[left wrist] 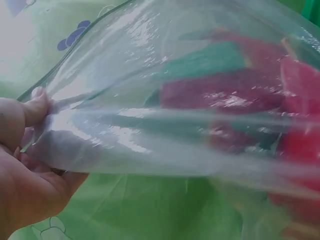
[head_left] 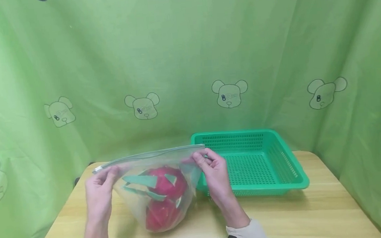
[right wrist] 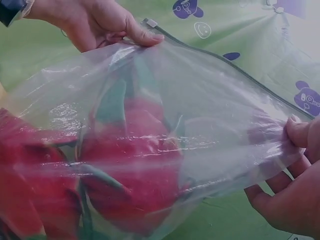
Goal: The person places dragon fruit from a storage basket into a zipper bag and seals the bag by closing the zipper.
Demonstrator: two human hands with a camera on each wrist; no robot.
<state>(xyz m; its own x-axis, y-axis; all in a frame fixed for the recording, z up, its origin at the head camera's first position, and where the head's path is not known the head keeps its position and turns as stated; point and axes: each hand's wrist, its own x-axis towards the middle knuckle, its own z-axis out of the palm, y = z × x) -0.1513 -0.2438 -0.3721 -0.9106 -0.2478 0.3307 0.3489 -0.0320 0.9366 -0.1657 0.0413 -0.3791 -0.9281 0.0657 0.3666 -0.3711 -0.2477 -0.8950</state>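
A clear zip bag (head_left: pixel 155 186) stands on the wooden table (head_left: pixel 287 216) with two red dragon fruits (head_left: pixel 163 183) with green scales inside. My left hand (head_left: pixel 99 185) pinches the bag's top left corner near the zip strip (head_left: pixel 146 156). My right hand (head_left: pixel 211 166) pinches the top right corner. In the left wrist view the thumb (left wrist: pixel 35 107) presses the bag film (left wrist: pixel 150 125), with the red fruit (left wrist: pixel 225 95) behind it. In the right wrist view the right hand (right wrist: pixel 295 185) pinches the bag edge, the left hand (right wrist: pixel 107 25) holds the far corner, and the fruit (right wrist: pixel 130 165) fills the bag.
A green plastic basket (head_left: pixel 284 179) sits on the table just right of my right hand, with nothing seen in it. A green cloth with bear prints (head_left: pixel 230 92) hangs behind and around the table. Bare wood lies in front of the bag.
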